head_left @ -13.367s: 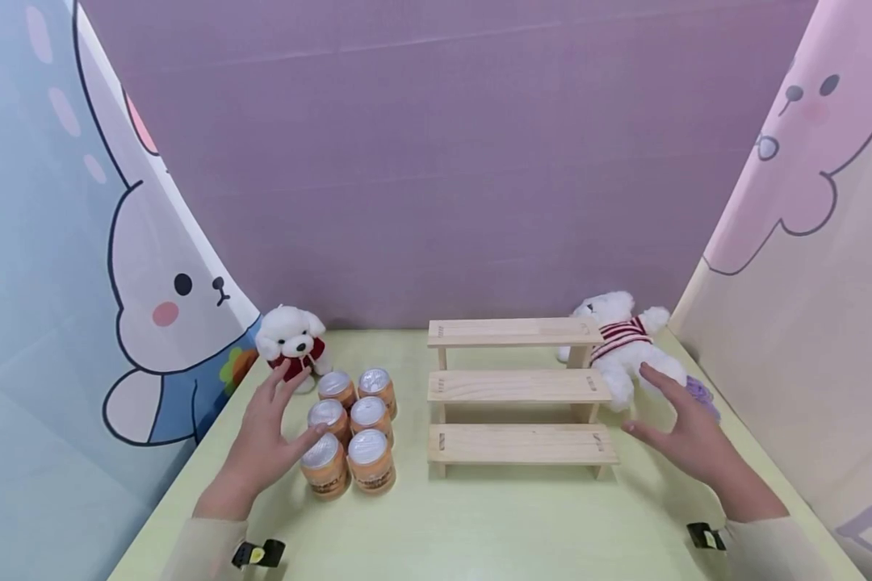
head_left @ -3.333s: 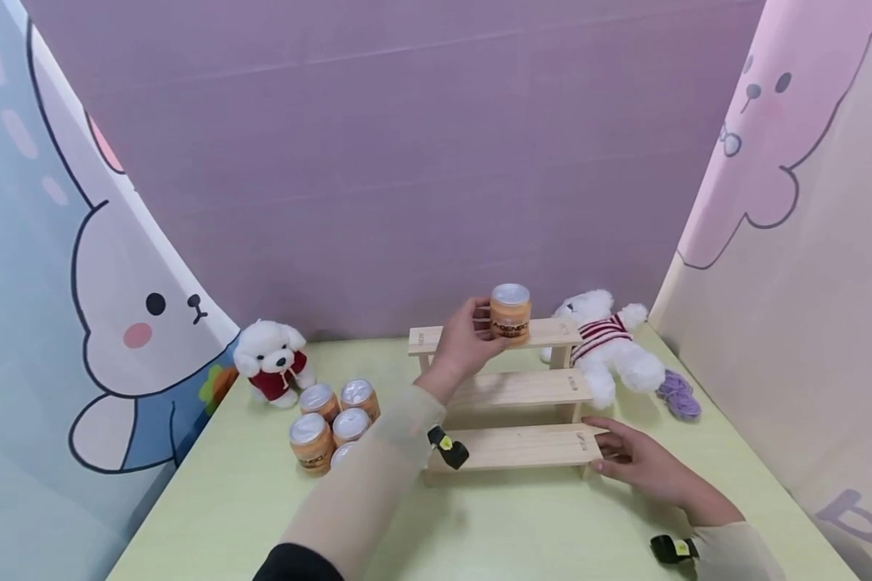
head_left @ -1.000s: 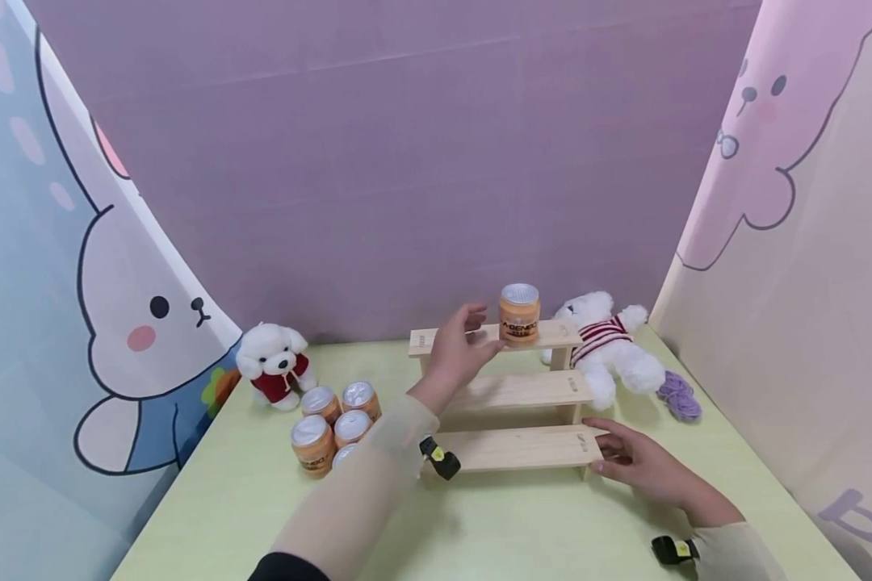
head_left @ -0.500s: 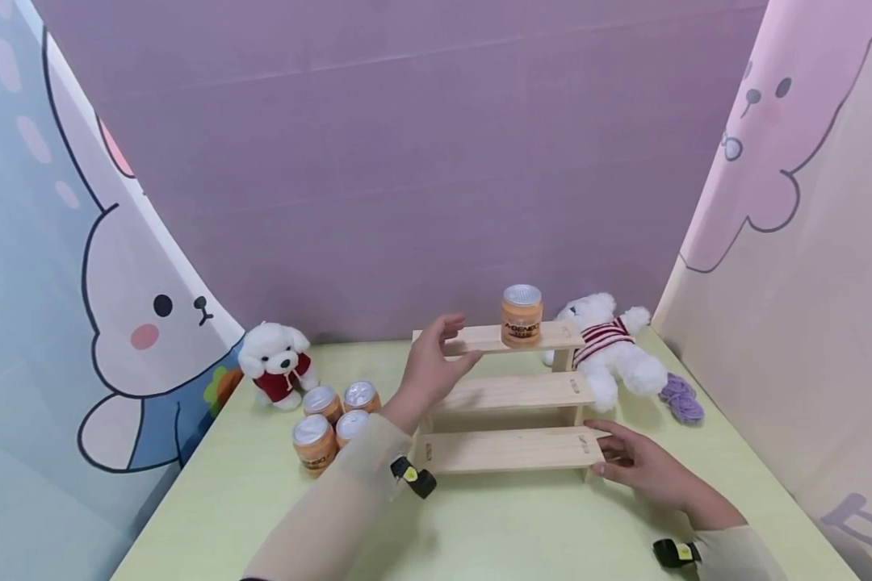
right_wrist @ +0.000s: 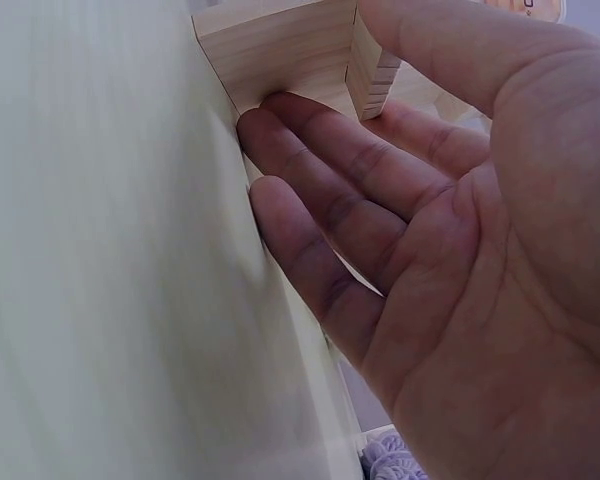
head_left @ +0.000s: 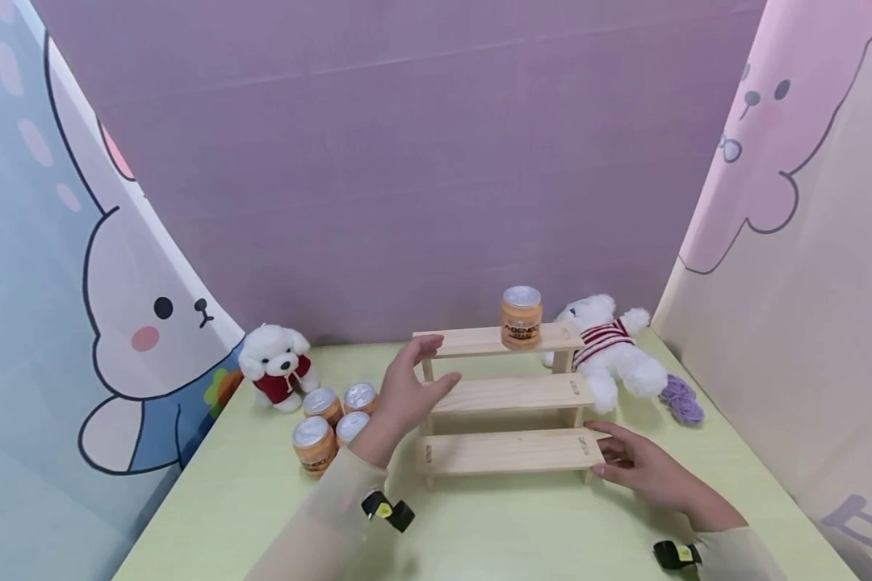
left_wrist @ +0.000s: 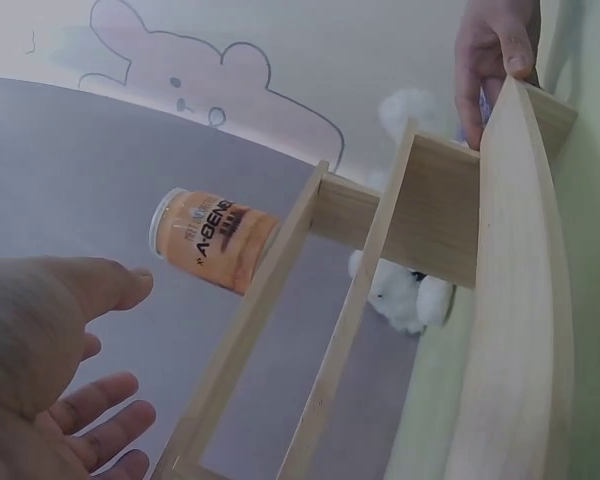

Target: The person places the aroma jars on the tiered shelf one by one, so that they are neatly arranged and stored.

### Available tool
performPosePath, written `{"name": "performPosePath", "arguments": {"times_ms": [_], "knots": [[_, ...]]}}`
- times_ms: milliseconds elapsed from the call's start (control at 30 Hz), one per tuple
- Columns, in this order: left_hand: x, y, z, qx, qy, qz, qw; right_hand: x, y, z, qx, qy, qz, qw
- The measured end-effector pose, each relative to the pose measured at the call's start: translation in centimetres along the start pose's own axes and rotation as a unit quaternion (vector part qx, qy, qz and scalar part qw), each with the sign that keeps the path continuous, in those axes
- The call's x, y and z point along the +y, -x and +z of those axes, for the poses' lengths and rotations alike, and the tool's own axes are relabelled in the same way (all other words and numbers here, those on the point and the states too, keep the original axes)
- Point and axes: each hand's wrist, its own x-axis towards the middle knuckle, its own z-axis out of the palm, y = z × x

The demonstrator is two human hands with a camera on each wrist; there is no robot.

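A three-step wooden display shelf (head_left: 509, 453) stands on the pale green table (head_left: 494, 532). On its top step, right of the middle, an orange can (head_left: 521, 319) with a silver lid sits upright. My left hand (head_left: 403, 391) is off the can, left of it and in front of the shelf's left end, with fingers spread and nothing held. The left wrist view shows a gap between that hand (left_wrist: 40, 330) and the can (left_wrist: 215, 240). My right hand (head_left: 647, 464) grips the right end of the bottom step, thumb at the front; in the right wrist view its fingers (right_wrist: 325, 185) reach under the board.
Several more orange cans (head_left: 314, 446) stand clustered at left, partly hidden by my left forearm. Behind them sits a white plush dog (head_left: 276, 367) in red. A white plush bear (head_left: 610, 355) and purple yarn (head_left: 681, 399) lie behind the shelf's right side.
The can, earlier held by my left hand over the top step, now stands there released. My left hand has drawn back left and down. My right hand has stayed on the bottom step.
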Motion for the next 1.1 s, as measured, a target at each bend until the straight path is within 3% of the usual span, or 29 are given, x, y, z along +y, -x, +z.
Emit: {"name": "performPosePath", "arguments": {"times_ms": [300,533,733,1100], "knots": [[-0.5,2.5,-1.3,-0.005,0.017,-0.007,0.9998,0.0,0.1,-0.1,-0.001,0.009,0.007,1.000],[-0.5,4.4,-2.2,-0.013,-0.016,-0.019,0.9996,-0.3,0.0,0.0,0.000,0.005,0.009,1.000],[-1.4,6.3,-2.8,0.006,-0.056,-0.001,0.9984,-0.3,0.1,0.0,-0.001,0.001,0.001,1.000],[-3.1,9.2,-4.2,0.011,-0.070,0.015,0.9973,-0.3,0.1,0.1,-0.004,-0.009,0.002,1.000]]}}
